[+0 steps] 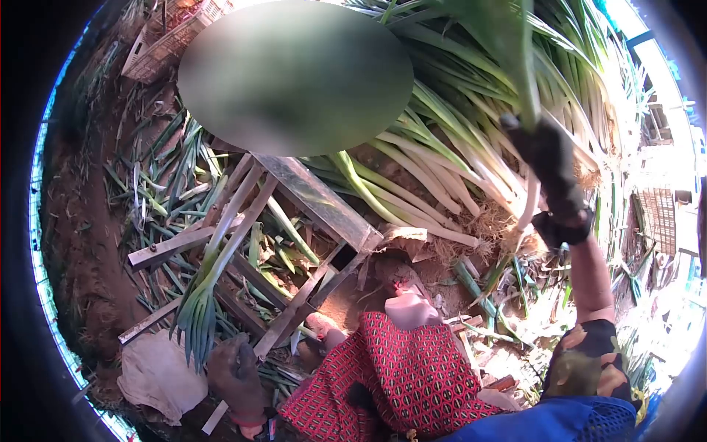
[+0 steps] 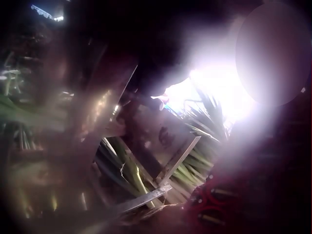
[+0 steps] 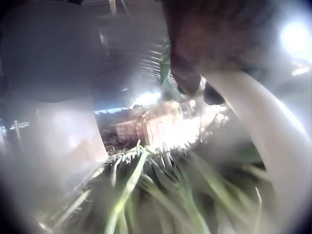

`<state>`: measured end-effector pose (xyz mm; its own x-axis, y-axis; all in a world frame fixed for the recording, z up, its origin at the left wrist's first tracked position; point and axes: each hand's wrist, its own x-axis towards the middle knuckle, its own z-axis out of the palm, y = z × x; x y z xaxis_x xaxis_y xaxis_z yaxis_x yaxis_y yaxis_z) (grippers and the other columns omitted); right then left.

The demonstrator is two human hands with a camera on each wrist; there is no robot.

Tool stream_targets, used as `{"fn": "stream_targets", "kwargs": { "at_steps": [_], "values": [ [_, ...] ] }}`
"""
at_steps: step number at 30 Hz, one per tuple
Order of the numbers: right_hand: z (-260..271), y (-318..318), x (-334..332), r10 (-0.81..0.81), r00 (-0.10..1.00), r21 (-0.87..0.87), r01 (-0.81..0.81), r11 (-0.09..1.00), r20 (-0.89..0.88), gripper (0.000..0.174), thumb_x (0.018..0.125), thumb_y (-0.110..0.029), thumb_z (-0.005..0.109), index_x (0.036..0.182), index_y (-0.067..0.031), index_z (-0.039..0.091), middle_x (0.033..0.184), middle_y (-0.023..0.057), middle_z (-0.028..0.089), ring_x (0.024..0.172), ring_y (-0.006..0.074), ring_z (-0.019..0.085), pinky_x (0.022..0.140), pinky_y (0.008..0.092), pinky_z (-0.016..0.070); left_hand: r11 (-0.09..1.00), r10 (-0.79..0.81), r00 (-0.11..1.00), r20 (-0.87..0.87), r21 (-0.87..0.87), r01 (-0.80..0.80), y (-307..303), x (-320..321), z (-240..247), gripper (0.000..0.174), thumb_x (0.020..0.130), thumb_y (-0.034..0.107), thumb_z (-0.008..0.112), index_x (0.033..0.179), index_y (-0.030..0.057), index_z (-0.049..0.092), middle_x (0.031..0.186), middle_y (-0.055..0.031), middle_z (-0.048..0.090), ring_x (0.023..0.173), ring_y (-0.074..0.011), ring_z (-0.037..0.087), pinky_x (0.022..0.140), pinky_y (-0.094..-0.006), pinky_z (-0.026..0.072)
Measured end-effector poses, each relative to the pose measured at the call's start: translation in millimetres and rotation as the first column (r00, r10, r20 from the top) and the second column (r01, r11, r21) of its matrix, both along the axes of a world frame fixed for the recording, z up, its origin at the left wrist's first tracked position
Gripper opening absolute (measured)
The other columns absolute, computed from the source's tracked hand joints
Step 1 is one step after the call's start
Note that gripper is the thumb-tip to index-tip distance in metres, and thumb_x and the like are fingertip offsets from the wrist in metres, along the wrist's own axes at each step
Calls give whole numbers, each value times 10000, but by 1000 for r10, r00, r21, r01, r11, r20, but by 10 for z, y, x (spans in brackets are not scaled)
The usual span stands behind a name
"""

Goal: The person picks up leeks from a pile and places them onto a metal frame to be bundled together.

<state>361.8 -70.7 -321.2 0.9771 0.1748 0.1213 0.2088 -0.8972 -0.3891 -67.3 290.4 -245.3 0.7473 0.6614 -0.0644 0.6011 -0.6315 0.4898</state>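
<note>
In the head view my gloved right hand (image 1: 552, 166) is raised on the right side and grips a long leek (image 1: 529, 195). Its white stem hangs below the fist, and its green leaves rise out of the top of the picture. The right wrist view shows that white stem (image 3: 258, 109) close up beside the dark glove. Low on the left, my gloved left hand (image 1: 237, 379) has loosely bent fingers with nothing visible in them. Just above it, a couple of leeks (image 1: 221, 247) lie across a metal frame (image 1: 324, 202), leaves toward me. The left wrist view is dark and blurred.
A big heap of leeks (image 1: 449, 162) spreads behind the frame, roots toward me. A plastic crate (image 1: 158, 55) stands far left, another crate (image 1: 655, 217) far right. A pale cloth (image 1: 163, 376) lies left of my left hand. Red patterned fabric (image 1: 412, 361) covers my lap.
</note>
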Motion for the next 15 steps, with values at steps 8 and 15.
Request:
{"fn": "stream_targets", "kwargs": {
  "at_steps": [8, 15],
  "values": [
    [-1174, -151, -189, 21, 945, 297, 82, 952, -328, 314, 869, -445, 770, 947, -143, 735, 756, 1, 687, 709, 122, 641, 690, 271, 493, 1000, -18, 999, -38, -19, 17, 11, 10, 49, 161, 907, -23, 652, 1063, -17, 689, 1020, -114, 670, 905, -223, 643, 786, -343, 531],
    [-576, -262, -112, 285, 777, 595, 140, 791, -561, 262, 831, -254, 846, 978, -70, 731, 844, 1, 708, 761, 81, 642, 720, 240, 509, 956, -244, 970, -17, 167, 243, -148, 242, 224, 255, 881, -16, 665, 1135, -2, 681, 1111, -139, 683, 1041, -265, 658, 902, -351, 527]
  ]
}}
